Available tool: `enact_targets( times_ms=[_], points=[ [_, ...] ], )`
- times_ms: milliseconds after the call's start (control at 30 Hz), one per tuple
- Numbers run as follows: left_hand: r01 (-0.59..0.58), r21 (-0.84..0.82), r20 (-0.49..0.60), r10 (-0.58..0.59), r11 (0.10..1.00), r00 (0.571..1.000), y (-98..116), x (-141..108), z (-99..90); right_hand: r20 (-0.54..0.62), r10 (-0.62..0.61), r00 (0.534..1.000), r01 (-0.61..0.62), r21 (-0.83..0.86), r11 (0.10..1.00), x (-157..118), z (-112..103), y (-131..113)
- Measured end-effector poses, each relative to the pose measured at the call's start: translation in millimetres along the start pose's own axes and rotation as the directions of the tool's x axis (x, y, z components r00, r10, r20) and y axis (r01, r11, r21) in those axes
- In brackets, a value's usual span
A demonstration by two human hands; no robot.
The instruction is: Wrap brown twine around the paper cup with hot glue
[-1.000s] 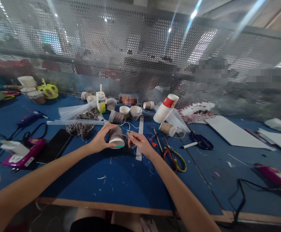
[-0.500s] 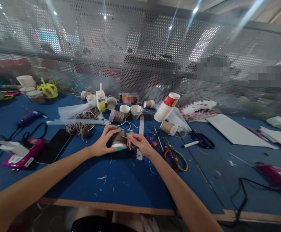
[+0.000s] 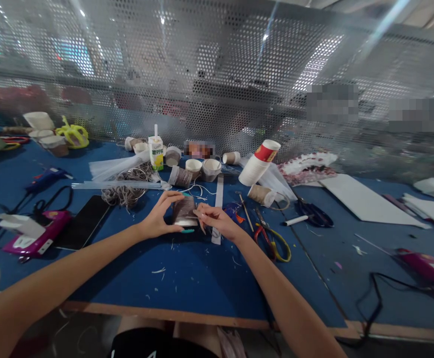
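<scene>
Between the thumb and fingers of my left hand [image 3: 161,215] is a small paper cup [image 3: 184,211], lying on its side and wrapped in grey-brown cord. A pale band shows along its lower edge. My right hand [image 3: 217,219] is closed in a pinch at the cup's right end, on what looks like a thin strand of the cord; the fingertips partly hide it. Behind the hands lies another cord-wrapped cup [image 3: 180,177]. Beyond it stand a white paper cup [image 3: 193,167] and a wrapped cup [image 3: 211,169]. A pale ruler-like strip [image 3: 219,194] passes beside my right hand.
Red-and-yellow scissors [image 3: 272,243] lie right of my right hand, near a stick [image 3: 245,213]. A cord heap [image 3: 125,191], a drink carton [image 3: 156,153] and a phone [image 3: 84,221] are leftward. Stacked cups [image 3: 257,164] lean at the back. Pink power strips [image 3: 40,236] flank the work area.
The cup has turned slightly in my left hand, showing more of its wrapped side. My left fingers have opened a little around it. My right hand stays pinched at its right end.
</scene>
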State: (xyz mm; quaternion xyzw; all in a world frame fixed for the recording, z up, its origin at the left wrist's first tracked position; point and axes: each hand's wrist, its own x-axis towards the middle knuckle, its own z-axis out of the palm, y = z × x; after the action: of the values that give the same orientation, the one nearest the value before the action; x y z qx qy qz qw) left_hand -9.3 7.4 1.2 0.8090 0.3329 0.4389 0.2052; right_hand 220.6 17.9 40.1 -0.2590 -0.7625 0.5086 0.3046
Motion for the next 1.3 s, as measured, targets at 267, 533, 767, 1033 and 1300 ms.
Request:
enact_targets(
  times_ms=[267, 533, 767, 1033, 1300],
  points=[
    [0.052, -0.113, -0.078, -0.061, 0.992, 0.995, 4, 1, 2.1, -0.038, -0.028, 0.999, 0.025, -0.080, 0.997, 1, 8, -3],
    [-0.002, -0.309, -0.186, -0.058, 0.951, 0.981, 5, -1, 14.7, -0.056, -0.027, 0.998, 0.022, -0.081, 0.996, 2, 12, 3],
    [0.015, -0.360, -0.144, -0.071, 0.933, 0.987, 8, -1, 16.9, -0.074, 0.016, 0.997, -0.021, -0.064, 0.998, 2, 13, 5],
    [0.016, -0.412, -0.141, -0.082, 0.911, 0.987, 6, 0, 18.4, -0.112, 0.035, 0.993, -0.044, -0.079, 0.996, 3, 16, 8],
    [0.059, -0.448, -0.114, -0.122, 0.892, 0.986, 6, 0, 18.1, -0.115, 0.046, 0.992, -0.053, -0.057, 0.997, 3, 16, 8]
  ],
)
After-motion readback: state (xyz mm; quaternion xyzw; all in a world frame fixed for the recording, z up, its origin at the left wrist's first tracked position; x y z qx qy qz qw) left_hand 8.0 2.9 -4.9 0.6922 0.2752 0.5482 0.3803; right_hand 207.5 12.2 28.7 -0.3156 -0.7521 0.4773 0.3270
